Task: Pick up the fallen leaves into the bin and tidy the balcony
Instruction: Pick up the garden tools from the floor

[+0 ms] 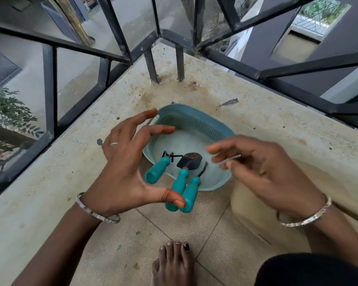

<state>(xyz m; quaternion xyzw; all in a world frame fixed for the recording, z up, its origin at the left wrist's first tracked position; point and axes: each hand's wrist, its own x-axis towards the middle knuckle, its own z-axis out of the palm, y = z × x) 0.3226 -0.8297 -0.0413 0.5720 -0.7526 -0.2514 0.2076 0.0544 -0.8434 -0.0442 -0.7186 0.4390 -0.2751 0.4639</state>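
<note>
Hands fill the head view, the only one there is. The left hand point(124, 162) hangs over the near left side of a teal basket point(194, 112), fingers spread and gently curved, gripping nothing; the forefinger tip lies at the rim, though whether it touches I cannot tell. The right hand point(262, 172) is blurred on the basket's right side, fingers loose and extended, and I can make out nothing held in them.

The basket sits in the corner of the concrete ledge point(50, 193), below the black railing point(50, 89). In it lie 3 garden tools point(182, 182), their teal handles sticking out over the near rim toward the tiled floor point(174, 228).

As for the task's own thing, 1 dark fallen leaf point(227, 103) lies on the ledge just beyond the basket, well apart from both hands. A small dark scrap point(99, 142) lies left of the basket, perhaps another bit of leaf.

Judging by this, the tools look gathered, but no leaves show in the basket. The leaf is yet to be picked up, and no other bin is in sight.
</note>
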